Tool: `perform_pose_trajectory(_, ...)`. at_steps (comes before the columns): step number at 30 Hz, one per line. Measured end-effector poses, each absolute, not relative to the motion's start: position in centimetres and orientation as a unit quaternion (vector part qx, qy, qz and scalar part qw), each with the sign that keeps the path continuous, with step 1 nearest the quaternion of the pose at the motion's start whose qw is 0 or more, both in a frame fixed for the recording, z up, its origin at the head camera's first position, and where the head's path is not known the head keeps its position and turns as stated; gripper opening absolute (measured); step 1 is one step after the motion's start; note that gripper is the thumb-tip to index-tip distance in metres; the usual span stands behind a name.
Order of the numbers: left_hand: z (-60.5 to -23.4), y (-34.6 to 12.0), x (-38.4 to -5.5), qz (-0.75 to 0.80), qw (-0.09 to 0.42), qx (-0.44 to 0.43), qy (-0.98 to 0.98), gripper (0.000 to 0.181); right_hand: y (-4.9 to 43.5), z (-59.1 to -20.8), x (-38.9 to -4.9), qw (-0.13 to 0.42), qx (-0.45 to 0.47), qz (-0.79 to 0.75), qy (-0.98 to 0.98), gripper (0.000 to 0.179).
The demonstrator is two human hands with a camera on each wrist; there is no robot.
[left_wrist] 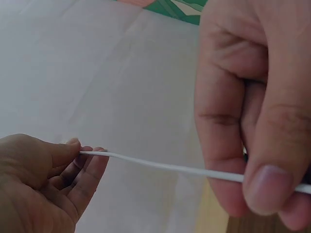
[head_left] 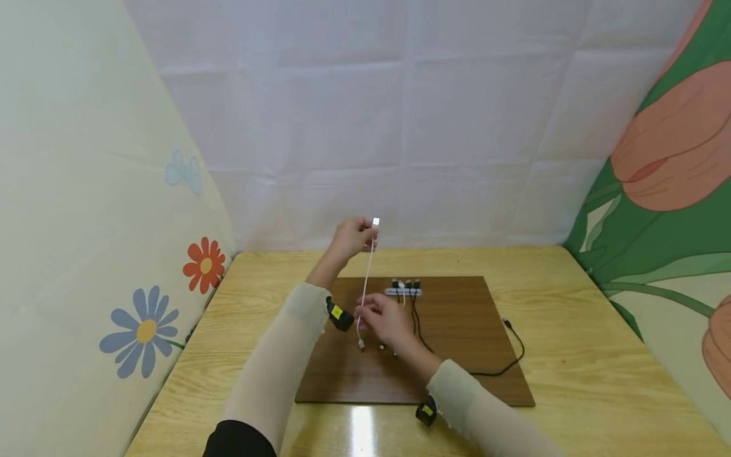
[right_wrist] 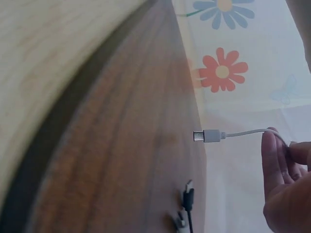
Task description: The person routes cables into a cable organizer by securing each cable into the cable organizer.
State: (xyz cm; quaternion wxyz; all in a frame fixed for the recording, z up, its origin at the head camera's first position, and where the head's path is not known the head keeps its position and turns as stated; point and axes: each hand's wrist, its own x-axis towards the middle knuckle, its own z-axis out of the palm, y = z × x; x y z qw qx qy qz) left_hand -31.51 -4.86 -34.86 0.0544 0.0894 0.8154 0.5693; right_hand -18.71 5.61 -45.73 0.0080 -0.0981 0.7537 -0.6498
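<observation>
A white USB cable (head_left: 368, 270) runs nearly straight between my two hands above the brown board. My left hand (head_left: 353, 238), raised higher, pinches it just below its upper plug (head_left: 375, 221). Lower down, my right hand (head_left: 388, 320) pinches the cable between thumb and fingers, large and close in the left wrist view (left_wrist: 252, 111). Below those fingers hangs the smaller metal-tipped plug (right_wrist: 210, 136), free over the board. Behind the right hand, a pale cable holder (head_left: 402, 292) on the board carries several black and white cables.
The brown wooden board (head_left: 457, 343) lies on the light wood table (head_left: 594, 381). One black cable (head_left: 502, 371) loops past the board's right edge. A white cloth (head_left: 485, 127) hangs behind the table, with printed flower panels on both sides.
</observation>
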Motion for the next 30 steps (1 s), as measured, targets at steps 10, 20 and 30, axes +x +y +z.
perform_pose_trajectory(10, -39.0, -4.5, -32.9, 0.57, 0.073, 0.071, 0.815, 0.018, 5.5, -47.2, -18.5, 0.056, -0.083, -0.604, 0.791, 0.013)
perform_pose_trajectory(20, -41.4, -3.5, -32.7, 0.553, 0.097, 0.067, 0.825, 0.022, 5.0, -48.0, -18.5, 0.078, -0.072, -0.579, 0.809, 0.006)
perform_pose_trajectory(30, -42.8, -2.7, -32.4, 0.532, 0.123, 0.068, 0.835, 0.022, 4.2, -48.3, -19.5, 0.039, -0.083, -0.537, 0.839, 0.008)
